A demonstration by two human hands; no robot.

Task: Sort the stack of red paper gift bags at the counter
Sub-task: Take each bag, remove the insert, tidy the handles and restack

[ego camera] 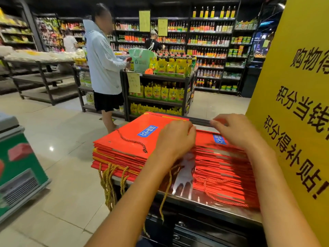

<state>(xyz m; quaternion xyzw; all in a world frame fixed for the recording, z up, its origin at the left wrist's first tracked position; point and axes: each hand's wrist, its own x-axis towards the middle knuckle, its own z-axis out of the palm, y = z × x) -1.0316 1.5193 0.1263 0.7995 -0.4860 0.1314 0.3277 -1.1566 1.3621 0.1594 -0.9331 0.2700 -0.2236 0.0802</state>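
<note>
Red paper gift bags lie flat in two piles on a shiny metal worktop (185, 191): left pile (124, 145) squared up at the worktop's left end, top bag showing a blue label (147, 131) and a dark red cord handle (132, 140); right pile (222, 168) fanned toward the camera, edges stepped, also with a blue label partly visible at its top. Gold cord handles (108, 184) hang from the left pile over the worktop's front edge; a red cord loops along the front of the right pile. Left hand (175, 137) rests on the left pile's right edge, fingers curled down over that edge into the gap between the piles; whether they pinch a bag cannot be told. Right hand (235, 130) lies on top of the right pile near its far edge, fingers bent, tips at the back rim; grip likewise unclear. Yellow sign (295, 104) with black Chinese characters stands just beside the right pile. Beyond: tiled floor, a shelf unit of yellow pouches (163, 93), a shopper in a pale jacket (104, 68) beside it, wall shelves of bottles (208, 41). Green chest freezer (19, 168) at far left.
</note>
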